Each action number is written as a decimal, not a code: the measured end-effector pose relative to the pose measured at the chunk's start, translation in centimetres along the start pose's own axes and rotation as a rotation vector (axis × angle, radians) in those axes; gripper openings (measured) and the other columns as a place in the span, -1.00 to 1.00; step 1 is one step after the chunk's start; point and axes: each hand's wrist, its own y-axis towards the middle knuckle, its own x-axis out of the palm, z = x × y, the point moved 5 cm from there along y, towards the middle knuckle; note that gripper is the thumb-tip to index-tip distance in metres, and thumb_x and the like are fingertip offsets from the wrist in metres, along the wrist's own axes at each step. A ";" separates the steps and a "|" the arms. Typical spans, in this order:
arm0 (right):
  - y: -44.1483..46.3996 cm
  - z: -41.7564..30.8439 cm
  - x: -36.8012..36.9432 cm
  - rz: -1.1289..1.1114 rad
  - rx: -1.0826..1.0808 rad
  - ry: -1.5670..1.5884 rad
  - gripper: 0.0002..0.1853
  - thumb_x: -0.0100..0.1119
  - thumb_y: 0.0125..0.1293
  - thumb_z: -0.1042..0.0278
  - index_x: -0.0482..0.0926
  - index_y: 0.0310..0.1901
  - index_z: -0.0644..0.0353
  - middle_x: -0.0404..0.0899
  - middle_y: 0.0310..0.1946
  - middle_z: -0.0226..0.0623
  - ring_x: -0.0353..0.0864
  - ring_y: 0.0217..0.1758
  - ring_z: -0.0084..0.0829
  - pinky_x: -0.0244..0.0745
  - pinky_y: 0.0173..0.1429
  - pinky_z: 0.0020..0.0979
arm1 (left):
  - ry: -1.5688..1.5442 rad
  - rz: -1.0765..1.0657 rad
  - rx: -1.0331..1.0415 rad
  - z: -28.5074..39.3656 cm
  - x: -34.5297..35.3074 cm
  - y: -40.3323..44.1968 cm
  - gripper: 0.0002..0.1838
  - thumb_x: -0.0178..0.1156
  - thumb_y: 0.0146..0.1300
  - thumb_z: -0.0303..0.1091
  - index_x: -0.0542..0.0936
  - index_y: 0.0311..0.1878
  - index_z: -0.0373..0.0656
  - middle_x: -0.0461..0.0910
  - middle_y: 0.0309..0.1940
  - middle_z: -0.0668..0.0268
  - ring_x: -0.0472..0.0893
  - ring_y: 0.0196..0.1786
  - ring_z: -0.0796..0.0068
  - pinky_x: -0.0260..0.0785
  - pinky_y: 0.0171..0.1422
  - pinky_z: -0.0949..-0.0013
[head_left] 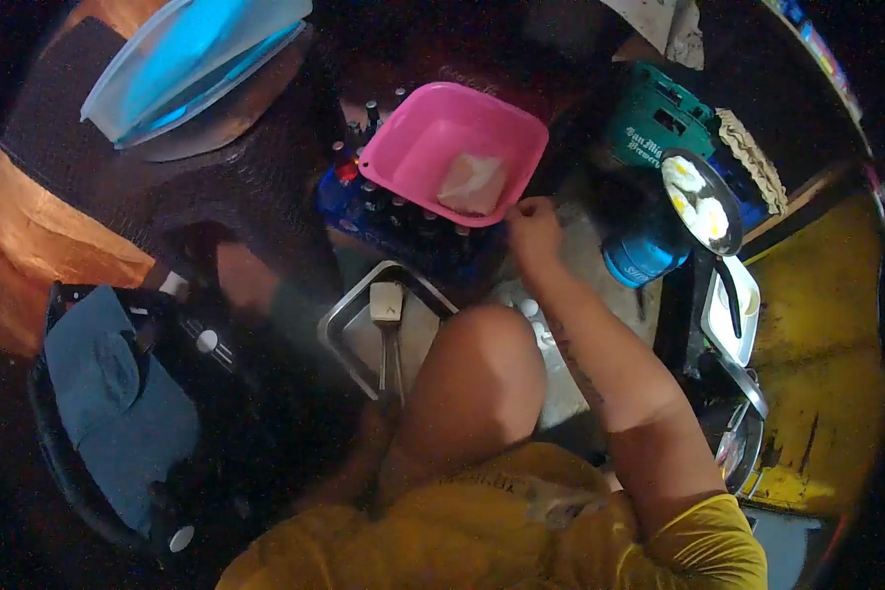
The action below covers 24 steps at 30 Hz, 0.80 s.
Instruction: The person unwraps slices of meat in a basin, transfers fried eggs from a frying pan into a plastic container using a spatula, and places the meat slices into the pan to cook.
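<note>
My right hand (535,236) reaches forward to the near right corner of a pink basin (403,118), its fingers curled together at the rim. Whether they grip the rim or something small cannot be made out. A crumpled, pale plastic bag (474,183) lies in the basin. Low and in shadow beside my knee, my left hand (372,429) appears closed around the handle end of a spatula (386,303). The spatula's pale, flat head and thin double-rod handle extend over a rectangular metal tray (337,339).
A blue crate of bottles (364,218) stands under the basin. At right, a frying pan (703,206) with several fried eggs sits near a blue canister (644,260), a green crate (649,118) and a white tray (742,324). A clear-and-blue plastic container (206,59) stands upper left.
</note>
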 end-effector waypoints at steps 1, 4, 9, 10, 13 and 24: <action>0.1 0.1 0.0 0.011 -0.004 -0.001 -0.69 0.24 0.20 0.23 0.56 -0.20 0.33 0.63 -0.32 0.06 0.64 -0.23 0.01 0.52 -0.17 -0.09 | -0.001 -0.002 0.011 -2.4 1.3 1.0 -0.58 0.02 0.38 -0.06 0.63 -0.15 -0.28 0.66 -0.36 -0.03 0.67 -0.29 0.05 0.46 -0.18 0.08; 0.3 -0.9 0.1 -0.049 -0.184 -0.056 -0.72 0.22 0.16 0.24 0.59 -0.22 0.31 0.62 -0.25 0.10 0.59 -0.16 0.14 0.50 -0.05 -0.03 | 0.044 -0.003 0.109 -4.9 3.0 2.8 -0.59 0.02 0.38 -0.11 0.62 -0.17 -0.34 0.65 -0.28 -0.10 0.66 -0.19 -0.03 0.45 -0.10 0.08; 0.8 -2.9 0.9 -0.024 -0.549 -0.325 -0.78 0.27 0.08 0.28 0.65 -0.23 0.14 0.61 -0.32 -0.12 0.57 -0.12 -0.04 0.46 0.01 -0.14 | 0.025 -0.080 -0.169 7.9 -3.1 -0.3 -0.63 0.08 0.31 -0.26 0.51 0.04 -0.35 0.59 -0.09 -0.19 0.62 -0.02 -0.10 0.46 0.01 0.04; 1.0 -3.8 0.7 -0.017 -0.555 -0.329 -0.78 0.27 0.08 0.28 0.65 -0.23 0.14 0.61 -0.32 -0.12 0.57 -0.12 -0.04 0.46 0.01 -0.14 | 0.134 -0.114 -0.186 10.8 -4.6 -0.4 -0.62 0.11 0.28 -0.29 0.49 0.08 -0.35 0.58 -0.06 -0.19 0.61 0.01 -0.12 0.45 0.03 0.01; 1.9 -5.9 1.3 -0.110 -0.606 -0.481 -0.78 0.22 0.12 0.28 0.68 -0.17 0.00 0.60 -0.17 -0.12 0.56 -0.08 -0.02 0.42 0.12 -0.10 | 0.181 0.196 0.194 16.9 -6.5 5.2 -0.65 0.20 0.19 -0.35 0.53 0.01 -0.31 0.57 -0.03 -0.13 0.55 0.06 -0.15 0.42 0.12 0.01; 9.6 -6.1 6.3 -0.523 -0.505 -0.311 -0.64 -0.06 0.37 0.17 0.62 0.04 0.09 0.57 0.03 -0.01 0.55 0.11 -0.02 0.45 0.16 -0.07 | 0.472 0.324 0.630 39.1 -9.8 18.2 -0.67 0.23 0.14 -0.26 0.66 -0.01 -0.08 0.57 -0.01 0.09 0.51 0.10 -0.08 0.41 0.17 0.01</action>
